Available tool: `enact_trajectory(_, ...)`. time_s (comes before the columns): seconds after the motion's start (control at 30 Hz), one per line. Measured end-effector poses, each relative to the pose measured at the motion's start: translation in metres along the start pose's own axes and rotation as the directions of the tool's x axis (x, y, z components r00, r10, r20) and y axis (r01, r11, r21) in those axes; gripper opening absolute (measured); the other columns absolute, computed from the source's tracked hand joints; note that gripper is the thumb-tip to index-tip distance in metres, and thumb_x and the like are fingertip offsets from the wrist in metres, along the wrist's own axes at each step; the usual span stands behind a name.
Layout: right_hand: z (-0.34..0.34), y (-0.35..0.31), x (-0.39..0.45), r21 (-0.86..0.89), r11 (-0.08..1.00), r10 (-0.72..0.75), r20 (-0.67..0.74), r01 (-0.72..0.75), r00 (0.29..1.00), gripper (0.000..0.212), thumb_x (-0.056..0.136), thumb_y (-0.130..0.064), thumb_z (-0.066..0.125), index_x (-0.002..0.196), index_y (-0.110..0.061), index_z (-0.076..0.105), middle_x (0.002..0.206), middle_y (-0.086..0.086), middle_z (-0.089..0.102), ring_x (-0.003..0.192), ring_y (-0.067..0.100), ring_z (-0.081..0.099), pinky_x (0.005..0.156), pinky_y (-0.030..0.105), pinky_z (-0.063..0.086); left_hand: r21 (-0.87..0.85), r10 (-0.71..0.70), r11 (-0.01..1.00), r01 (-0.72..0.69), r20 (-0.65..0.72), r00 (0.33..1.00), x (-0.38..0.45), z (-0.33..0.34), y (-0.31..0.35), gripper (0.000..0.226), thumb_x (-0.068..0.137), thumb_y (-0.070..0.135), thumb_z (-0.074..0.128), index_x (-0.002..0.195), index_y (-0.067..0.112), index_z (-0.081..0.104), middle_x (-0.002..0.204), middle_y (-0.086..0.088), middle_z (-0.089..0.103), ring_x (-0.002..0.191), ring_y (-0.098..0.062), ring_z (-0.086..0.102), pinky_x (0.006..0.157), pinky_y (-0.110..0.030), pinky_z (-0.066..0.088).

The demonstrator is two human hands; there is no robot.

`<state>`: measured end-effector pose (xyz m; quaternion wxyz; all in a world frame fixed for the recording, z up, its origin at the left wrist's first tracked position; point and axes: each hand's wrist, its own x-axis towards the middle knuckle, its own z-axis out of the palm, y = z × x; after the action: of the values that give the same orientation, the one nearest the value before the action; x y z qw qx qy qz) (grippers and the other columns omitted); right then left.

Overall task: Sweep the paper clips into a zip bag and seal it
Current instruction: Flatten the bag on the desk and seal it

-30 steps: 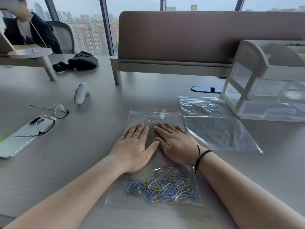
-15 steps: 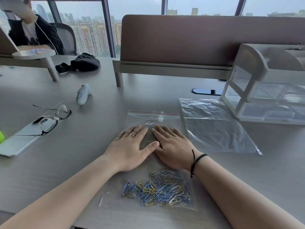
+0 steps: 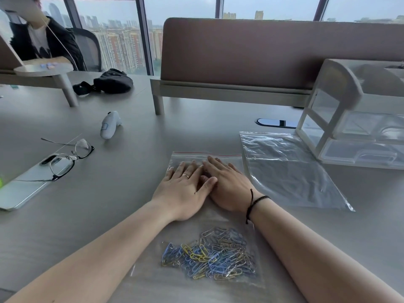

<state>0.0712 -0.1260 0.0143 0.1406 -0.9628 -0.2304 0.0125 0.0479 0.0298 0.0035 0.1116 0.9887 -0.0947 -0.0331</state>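
A clear zip bag (image 3: pixel 218 217) with a red seal strip lies flat on the grey desk in front of me. Inside its near end sits a heap of blue, yellow and silver paper clips (image 3: pixel 209 254). My left hand (image 3: pixel 185 189) and my right hand (image 3: pixel 227 184) lie side by side, palms down and fingers straight, pressing the bag's upper half flat. Their fingertips reach close to the red strip. The left thumb overlaps the right hand.
A second, empty clear bag (image 3: pixel 290 169) lies to the right, beside a white plastic drawer unit (image 3: pixel 354 119). Left of me are glasses (image 3: pixel 65 158) on a phone (image 3: pixel 24 184) and a white controller (image 3: pixel 110 126). A desk divider (image 3: pixel 240 62) stands behind; a person sits far left.
Both hands have slid forward along the bag towards the red seal strip, still flat on the plastic. The clips stay heaped at the near end.
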Motion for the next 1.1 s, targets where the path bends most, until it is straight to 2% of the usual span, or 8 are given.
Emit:
enact_trajectory(0.07,0.002,0.002,0.002,-0.054,0.998,0.024,0.070,-0.020,0.997,0.063,0.103,-0.050,0.022,0.158,-0.020,0.011,0.167,-0.002,0.006,0.154,0.013,0.001,0.124,0.036,0.002,0.000,-0.007,1.000,0.007,0.004,1.000,0.000,0.000,0.000,0.105,0.068,0.083,-0.014,0.157,0.032,0.006,0.167,0.010,0.000,0.154,-0.015,-0.006,0.124,-0.044,-0.003)
enact_trajectory(0.2,0.003,0.003,0.000,-0.109,0.994,0.030,0.077,-0.021,0.997,0.068,0.101,-0.057,0.020,0.158,-0.022,0.006,0.167,-0.003,0.003,0.154,0.015,0.000,0.124,0.039,0.002,-0.017,-0.025,1.000,0.025,0.034,0.999,0.001,-0.003,0.001,0.106,0.066,0.086,-0.011,0.157,0.035,0.006,0.167,0.011,-0.001,0.154,-0.018,-0.007,0.124,-0.046,-0.003)
enact_trajectory(0.33,0.007,0.002,0.002,-0.077,0.995,0.067,0.068,-0.061,0.995,0.069,0.097,-0.057,0.020,0.158,-0.030,0.004,0.167,-0.006,0.001,0.154,0.015,-0.004,0.124,0.040,-0.001,-0.101,-0.050,0.993,0.055,0.054,0.997,0.013,-0.015,-0.001,0.104,0.067,0.089,-0.002,0.156,0.037,0.008,0.167,0.007,0.003,0.154,-0.018,-0.004,0.125,-0.044,0.000)
enact_trajectory(0.67,0.009,0.004,0.005,-0.031,0.997,0.069,0.051,-0.067,0.996,0.064,0.098,-0.053,0.020,0.157,-0.033,0.005,0.167,-0.007,0.003,0.154,0.014,-0.001,0.124,0.039,-0.001,-0.036,0.006,0.999,-0.005,0.015,1.000,0.031,-0.008,-0.007,0.110,0.065,0.089,-0.008,0.157,0.032,0.008,0.165,0.018,0.002,0.152,-0.006,-0.004,0.125,-0.040,0.000)
enact_trajectory(0.73,0.008,0.006,0.007,-0.007,0.998,0.069,0.042,-0.068,0.997,0.059,0.101,-0.047,0.021,0.157,-0.034,0.009,0.167,-0.008,0.008,0.154,0.015,0.004,0.124,0.039,0.002,-0.044,0.002,0.999,-0.002,0.002,1.000,0.031,-0.006,-0.007,0.109,0.066,0.088,-0.009,0.157,0.033,0.009,0.165,0.019,0.003,0.152,-0.005,-0.003,0.125,-0.040,0.000)
enact_trajectory(0.83,0.002,0.009,0.011,-0.006,0.999,0.037,-0.052,-0.038,0.998,0.055,0.097,-0.033,0.029,0.152,-0.032,0.031,0.162,-0.008,0.029,0.150,0.015,0.022,0.122,0.037,0.016,-0.046,-0.001,0.999,0.000,-0.008,1.000,0.032,-0.005,-0.007,0.105,0.068,0.086,-0.009,0.157,0.034,0.011,0.165,0.019,0.005,0.152,-0.006,-0.001,0.125,-0.039,0.001)
enact_trajectory(0.97,0.006,0.009,0.023,0.072,0.997,0.034,-0.168,-0.022,0.985,0.050,0.089,-0.028,0.035,0.136,-0.031,0.053,0.143,-0.005,0.057,0.134,0.018,0.047,0.112,0.035,0.032,-0.037,0.005,0.999,-0.006,-0.012,1.000,0.033,-0.004,-0.008,0.079,0.088,0.074,0.002,0.156,0.036,0.012,0.165,0.018,0.006,0.153,-0.007,0.001,0.125,-0.041,0.002)
enact_trajectory(1.1,0.016,0.014,0.027,0.023,0.999,0.044,-0.072,-0.043,0.996,0.052,0.101,-0.042,0.030,0.152,-0.031,0.032,0.161,-0.007,0.032,0.150,0.014,0.024,0.121,0.036,0.017,-0.028,-0.003,1.000,0.003,0.002,1.000,0.033,-0.005,-0.007,0.101,0.073,0.083,-0.007,0.157,0.031,0.010,0.165,0.020,0.004,0.152,-0.005,-0.002,0.125,-0.039,0.000)
